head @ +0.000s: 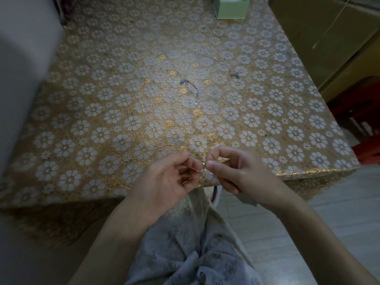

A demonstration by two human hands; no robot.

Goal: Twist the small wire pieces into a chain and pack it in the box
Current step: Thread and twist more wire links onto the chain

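My left hand [166, 177] and my right hand [232, 169] meet over the table's near edge, both pinching a thin small wire piece [202, 166] between thumb and fingertips. A thin silver chain [193, 88] lies on the table's middle, running from a small knot down to a few beads. A second length of chain [233, 74] curves further back to the right. The green box [231, 7] stands open at the table's far edge.
The table [102, 120] carries a gold and white flowered cloth. A grey wall stands at the left, an olive cabinet [329, 38] at the right. Red stools [368, 145] are by the table's right side. My lap is below the hands.
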